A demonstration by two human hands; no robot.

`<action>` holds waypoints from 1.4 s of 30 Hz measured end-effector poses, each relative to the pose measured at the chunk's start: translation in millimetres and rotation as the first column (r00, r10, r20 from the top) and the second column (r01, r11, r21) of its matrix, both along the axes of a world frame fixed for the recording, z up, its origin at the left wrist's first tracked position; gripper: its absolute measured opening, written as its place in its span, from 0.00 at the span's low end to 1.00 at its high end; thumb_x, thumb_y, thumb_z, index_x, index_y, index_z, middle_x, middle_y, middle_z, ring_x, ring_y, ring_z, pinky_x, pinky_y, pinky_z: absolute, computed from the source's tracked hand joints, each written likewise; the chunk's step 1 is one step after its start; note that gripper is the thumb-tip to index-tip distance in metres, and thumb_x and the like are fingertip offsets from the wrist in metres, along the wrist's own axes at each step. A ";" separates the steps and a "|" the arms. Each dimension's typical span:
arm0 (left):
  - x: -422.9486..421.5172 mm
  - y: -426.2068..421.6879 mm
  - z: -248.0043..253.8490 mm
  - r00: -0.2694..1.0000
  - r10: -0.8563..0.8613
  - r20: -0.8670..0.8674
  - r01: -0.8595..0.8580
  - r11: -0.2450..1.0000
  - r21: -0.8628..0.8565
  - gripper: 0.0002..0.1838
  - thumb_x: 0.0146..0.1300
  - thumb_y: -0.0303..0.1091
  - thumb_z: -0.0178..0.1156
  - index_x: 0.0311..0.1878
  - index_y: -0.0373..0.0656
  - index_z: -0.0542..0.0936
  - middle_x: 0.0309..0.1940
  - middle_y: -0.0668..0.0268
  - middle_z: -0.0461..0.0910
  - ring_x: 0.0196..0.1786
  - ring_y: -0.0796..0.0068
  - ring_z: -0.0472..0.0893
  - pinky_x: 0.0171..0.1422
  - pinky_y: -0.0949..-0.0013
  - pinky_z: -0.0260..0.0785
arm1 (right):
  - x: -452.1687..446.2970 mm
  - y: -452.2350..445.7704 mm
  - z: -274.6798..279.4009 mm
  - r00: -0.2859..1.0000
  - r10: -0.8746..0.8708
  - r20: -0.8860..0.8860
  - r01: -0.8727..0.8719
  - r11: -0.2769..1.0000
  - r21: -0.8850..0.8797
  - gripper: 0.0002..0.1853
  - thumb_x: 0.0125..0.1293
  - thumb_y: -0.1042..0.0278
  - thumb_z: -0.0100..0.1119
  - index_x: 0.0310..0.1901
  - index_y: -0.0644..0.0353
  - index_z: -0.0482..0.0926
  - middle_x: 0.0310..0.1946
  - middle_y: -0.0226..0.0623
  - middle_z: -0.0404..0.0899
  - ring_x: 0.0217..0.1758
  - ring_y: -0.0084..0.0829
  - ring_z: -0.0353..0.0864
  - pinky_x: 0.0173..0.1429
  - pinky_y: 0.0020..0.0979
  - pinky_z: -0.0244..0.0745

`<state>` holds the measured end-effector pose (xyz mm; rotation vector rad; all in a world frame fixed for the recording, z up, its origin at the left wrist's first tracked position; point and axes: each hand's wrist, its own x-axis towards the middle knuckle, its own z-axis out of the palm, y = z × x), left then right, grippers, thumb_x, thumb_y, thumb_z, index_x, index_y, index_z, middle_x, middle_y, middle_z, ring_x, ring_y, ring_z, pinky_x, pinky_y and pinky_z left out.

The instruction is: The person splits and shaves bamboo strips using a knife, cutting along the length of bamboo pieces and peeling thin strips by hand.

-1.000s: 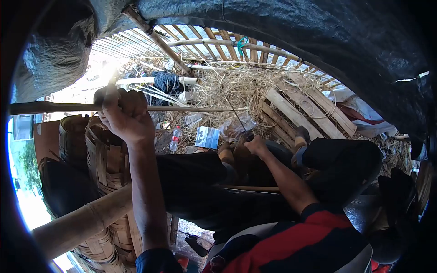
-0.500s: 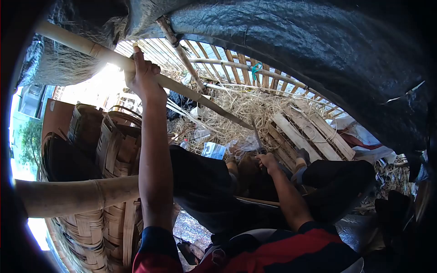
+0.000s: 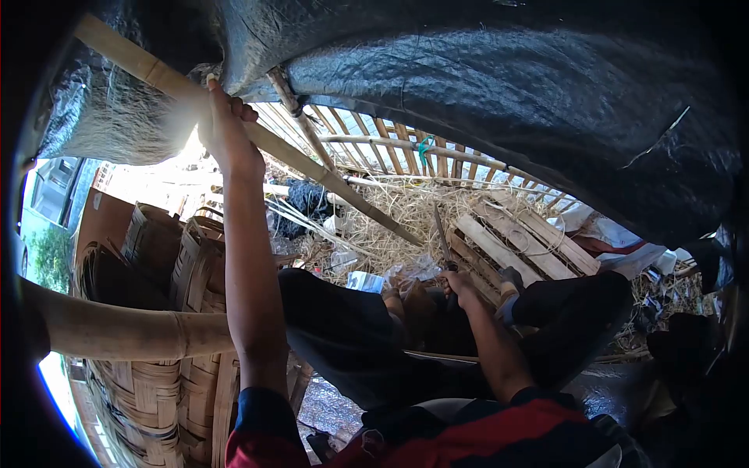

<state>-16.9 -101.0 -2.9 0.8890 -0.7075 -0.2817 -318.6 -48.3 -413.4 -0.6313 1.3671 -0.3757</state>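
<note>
My left hand (image 3: 228,132) is raised and closed around a long split bamboo strip (image 3: 343,187), its thumb pointing up along it. The strip slants from the upper left down toward the middle of the view. My right hand (image 3: 460,285) is closed on the handle of a knife (image 3: 441,234) above my lap, with the narrow blade pointing up and away from me. The strip's lower end lies just left of the blade. Whether they touch, I cannot tell.
Woven bamboo baskets (image 3: 148,390) stand at my left, crossed by a thick bamboo pole (image 3: 140,334). Straw shavings (image 3: 390,207) and wooden slats (image 3: 499,246) cover the ground ahead. A black tarp (image 3: 507,86) hangs overhead, before a bamboo slat fence (image 3: 398,152).
My left hand and the bamboo strip have shifted slightly up and left in view. The strip's lower end is now lower, beside the blade rather than at its tip. The view has shifted a little.
</note>
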 end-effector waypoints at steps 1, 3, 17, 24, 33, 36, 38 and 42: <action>-8.1 0.1 11.7 1.000 0.007 0.023 -0.007 1.000 0.022 0.13 0.67 0.42 0.56 0.31 0.48 0.67 0.21 0.74 0.61 0.23 0.83 0.60 0.28 0.75 0.59 | -0.9 1.2 1.2 1.000 -0.004 0.000 0.004 1.000 -0.001 0.13 0.54 0.64 0.61 0.18 0.62 0.73 0.13 0.32 0.70 0.13 0.25 0.68 0.18 0.30 0.65; -15.1 0.8 26.7 0.996 -0.030 0.084 0.030 1.000 0.005 0.13 0.67 0.43 0.55 0.31 0.48 0.67 0.21 0.74 0.61 0.24 0.82 0.61 0.29 0.75 0.59 | -1.5 1.0 4.3 0.997 -0.041 0.065 0.040 0.999 0.020 0.13 0.54 0.64 0.61 0.18 0.61 0.73 0.13 0.32 0.70 0.12 0.26 0.68 0.18 0.30 0.64; -42.4 -24.4 -11.3 0.957 -0.120 0.263 0.117 0.993 0.026 0.18 0.74 0.47 0.39 0.33 0.43 0.65 0.20 0.71 0.62 0.21 0.83 0.63 0.27 0.76 0.60 | -9.8 0.4 6.0 0.995 -0.001 0.097 0.001 1.000 0.000 0.12 0.55 0.63 0.62 0.20 0.55 0.71 0.14 0.30 0.69 0.13 0.24 0.69 0.18 0.30 0.67; -38.5 -31.8 -25.0 0.971 -0.113 0.213 0.121 0.992 -0.027 0.16 0.74 0.45 0.41 0.34 0.44 0.65 0.21 0.73 0.61 0.21 0.84 0.61 0.25 0.77 0.57 | -7.9 -4.6 -4.5 0.997 -0.013 0.071 0.011 1.000 0.027 0.11 0.56 0.64 0.61 0.22 0.55 0.71 0.14 0.28 0.68 0.13 0.22 0.68 0.19 0.29 0.65; -15.6 -22.3 -13.0 0.963 0.067 0.260 -0.038 0.993 -0.116 0.13 0.73 0.43 0.44 0.35 0.44 0.66 0.18 0.75 0.60 0.17 0.87 0.61 0.20 0.79 0.54 | 1.0 -6.1 -16.9 0.993 -0.105 0.043 0.106 0.994 -0.019 0.10 0.54 0.65 0.64 0.24 0.55 0.71 0.15 0.28 0.67 0.13 0.22 0.66 0.17 0.26 0.62; -22.5 -11.9 0.9 0.967 0.120 0.226 -0.078 0.979 -0.187 0.14 0.71 0.44 0.49 0.34 0.44 0.66 0.16 0.78 0.60 0.17 0.91 0.59 0.19 0.80 0.51 | -2.3 -8.8 -52.0 0.984 -0.049 0.173 0.041 0.998 0.049 0.13 0.56 0.63 0.63 0.21 0.50 0.68 0.14 0.23 0.66 0.13 0.18 0.64 0.18 0.23 0.60; -31.5 1.0 19.6 0.956 0.164 0.241 -0.118 0.974 -0.193 0.15 0.69 0.45 0.51 0.33 0.45 0.66 0.16 0.78 0.59 0.16 0.91 0.58 0.18 0.80 0.49 | -2.1 -8.6 -41.2 0.988 -0.062 0.142 0.057 0.998 0.038 0.12 0.57 0.67 0.60 0.20 0.57 0.68 0.14 0.29 0.68 0.13 0.22 0.68 0.17 0.25 0.64; -50.3 25.8 63.8 0.938 0.205 0.281 -0.121 0.950 -0.289 0.16 0.68 0.48 0.53 0.33 0.46 0.67 0.17 0.77 0.60 0.16 0.91 0.59 0.17 0.81 0.50 | -1.4 -10.2 -41.6 0.999 -0.019 0.033 0.017 0.998 0.066 0.13 0.56 0.63 0.60 0.19 0.57 0.71 0.14 0.31 0.70 0.13 0.23 0.68 0.18 0.26 0.64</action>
